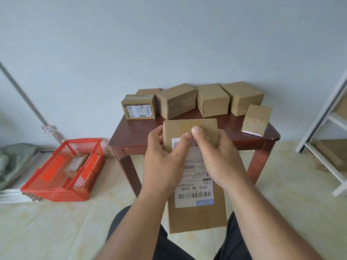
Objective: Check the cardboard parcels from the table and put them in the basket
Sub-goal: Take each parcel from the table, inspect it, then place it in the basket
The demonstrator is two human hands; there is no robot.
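I hold a cardboard parcel with a white shipping label in front of me, above my lap. My left hand grips its left edge, thumb on the label. My right hand grips its right side, thumb pressed on the taped top. Several more cardboard parcels stand on the dark wooden table against the wall, one tilted near the right corner. The red plastic basket sits on the floor to the left with one small labelled parcel inside.
A white metal shelf frame stands at the right. Grey bags and flat white boards lie on the floor left of the basket. A pipe runs diagonally down the left wall.
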